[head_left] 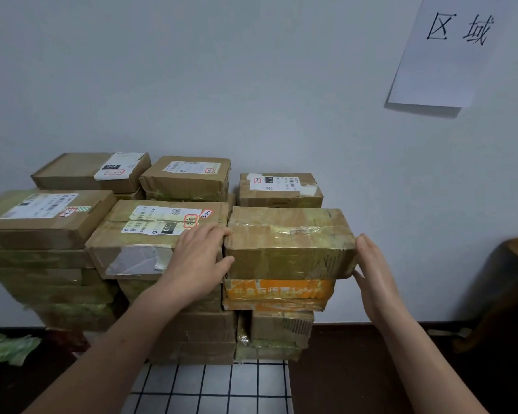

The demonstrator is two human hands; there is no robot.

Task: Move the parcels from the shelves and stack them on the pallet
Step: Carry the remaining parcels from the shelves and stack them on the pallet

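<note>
1. A pale wall (251,85) fills the upper half of the view, and a white paper sheet (437,70) with two large black characters hangs on it at the upper right.
2. A pile of cardboard parcels (57,282) stands against the wall, several layers high. Most are wrapped in yellowed tape, and the top ones carry white shipping labels.
3. A white mat with a dark grid (216,386) lies at the foot of the pile on the dark floor (356,369).
4. The taped parcel (287,243) sits on top of the pile's near right column. It rests directly on an orange parcel (278,292) and overhangs it a little on the right.
5. A labelled parcel (144,234) lies just beside it on the left, and the two touch.
6. The left grip (199,258), a bare hand, presses against the taped parcel's left end. Its fingers reach the top corner and its thumb lies on the front face.
7. The right grip (374,273), also bare, is flat with straight fingers against the parcel's right end, so the parcel is held between the two.
</note>
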